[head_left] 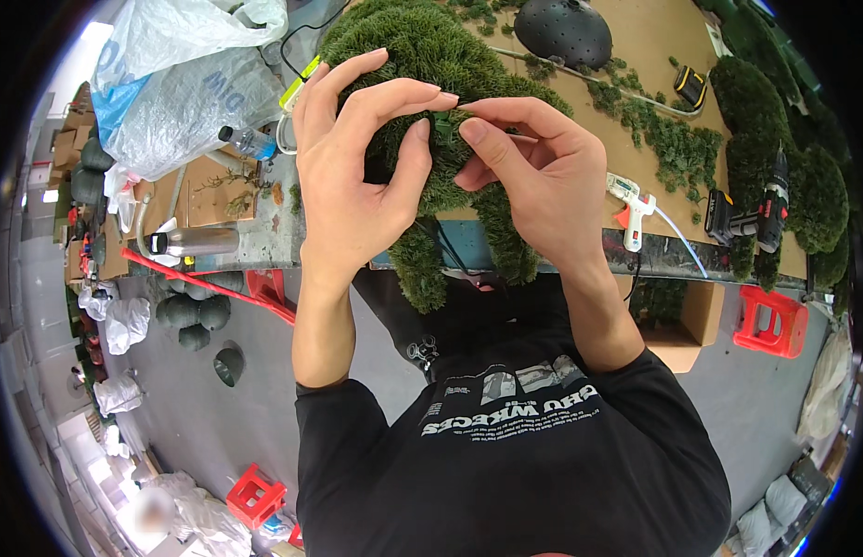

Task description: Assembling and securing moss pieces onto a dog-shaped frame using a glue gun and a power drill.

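Note:
A large artificial green bush (422, 37), shaped from dense needle-like tufts, lies at the table's front edge, with two narrow lobes hanging over it. Above it my left hand (362, 158) is raised, fingers curved and spread, the thumb tip apart from the forefinger. My right hand (552, 167) is in a pinch, its forefinger tip close to the left forefinger tip. What the right fingers hold is too small to make out. Between the two hands a darker green bit (442, 132) shows against the bush.
A white glue gun (631, 209) and a cordless drill (773, 202) lie at the right, with a tape measure (691, 86) beyond. A black perforated dome (563, 32) stands at the back. Plastic bags (194, 102), a water bottle (250, 141) and a metal flask (194, 241) are at the left.

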The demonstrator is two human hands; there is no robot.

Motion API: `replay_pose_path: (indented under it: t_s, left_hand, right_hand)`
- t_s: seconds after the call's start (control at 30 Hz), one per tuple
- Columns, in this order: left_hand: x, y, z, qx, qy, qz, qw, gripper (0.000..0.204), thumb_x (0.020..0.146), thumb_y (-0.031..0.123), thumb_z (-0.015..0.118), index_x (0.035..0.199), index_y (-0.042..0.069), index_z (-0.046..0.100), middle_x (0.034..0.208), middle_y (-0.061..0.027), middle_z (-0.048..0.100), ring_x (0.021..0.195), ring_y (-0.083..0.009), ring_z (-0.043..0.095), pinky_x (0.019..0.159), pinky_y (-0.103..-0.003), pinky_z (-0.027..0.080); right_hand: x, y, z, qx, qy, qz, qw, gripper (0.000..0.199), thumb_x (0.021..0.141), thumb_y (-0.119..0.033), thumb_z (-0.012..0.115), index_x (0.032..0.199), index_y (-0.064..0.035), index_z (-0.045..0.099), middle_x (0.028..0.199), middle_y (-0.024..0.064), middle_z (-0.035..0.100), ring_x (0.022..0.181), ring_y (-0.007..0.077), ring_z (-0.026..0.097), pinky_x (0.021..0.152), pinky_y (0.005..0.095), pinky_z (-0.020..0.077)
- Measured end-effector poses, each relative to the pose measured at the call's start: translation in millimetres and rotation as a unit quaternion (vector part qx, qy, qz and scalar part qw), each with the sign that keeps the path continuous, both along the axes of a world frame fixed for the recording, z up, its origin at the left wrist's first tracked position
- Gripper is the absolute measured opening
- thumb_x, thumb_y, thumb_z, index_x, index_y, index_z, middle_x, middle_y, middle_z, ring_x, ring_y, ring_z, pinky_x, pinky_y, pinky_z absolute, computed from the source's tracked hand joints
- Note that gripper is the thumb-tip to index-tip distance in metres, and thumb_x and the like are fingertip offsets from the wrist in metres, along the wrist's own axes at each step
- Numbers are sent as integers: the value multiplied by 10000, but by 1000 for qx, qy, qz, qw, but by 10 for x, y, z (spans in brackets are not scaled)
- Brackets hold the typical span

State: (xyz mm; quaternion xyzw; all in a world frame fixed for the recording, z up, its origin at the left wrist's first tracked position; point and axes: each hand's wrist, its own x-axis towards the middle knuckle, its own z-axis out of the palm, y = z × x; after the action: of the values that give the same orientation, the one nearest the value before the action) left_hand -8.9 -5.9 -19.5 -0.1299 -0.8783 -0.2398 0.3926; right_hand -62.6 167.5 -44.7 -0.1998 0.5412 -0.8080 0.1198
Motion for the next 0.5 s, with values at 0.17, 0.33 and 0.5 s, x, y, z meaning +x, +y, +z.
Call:
replay_pose_path:
  t_s: [0.17, 0.33, 0.5]
  left_hand:
    - [43, 23, 56, -25, -38, 2, 999, 285, 911, -47, 663, 1182, 41, 670, 1083, -31, 806, 1391, -278, 522, 1193, -444, 331]
    - [-7, -13, -14, -8, -6, 0, 1000, 303, 857, 13, 699, 1145, 107, 711, 1053, 43, 804, 1304, -297, 589, 1179, -525, 308]
    - [-5, -2, -14, -11, -6, 0, 1000, 300, 859, 14, 698, 1146, 100, 708, 1053, 36, 805, 1302, -304, 591, 1189, -530, 299]
  right_hand:
    - [2, -9, 24, 12, 4, -11, 1000, 131, 981, -66, 728, 1042, 48, 708, 839, 54, 739, 697, 95, 720, 610, 223, 571]
    - [0, 6, 71, 36, 10, -10, 999, 124, 984, -47, 717, 1046, 58, 699, 855, 61, 741, 716, 104, 727, 630, 228, 585]
    - [-3, 15, 69, 64, 28, -8, 998, 123, 990, -40, 716, 1066, 55, 700, 839, 52, 736, 723, 107, 730, 637, 220, 577]
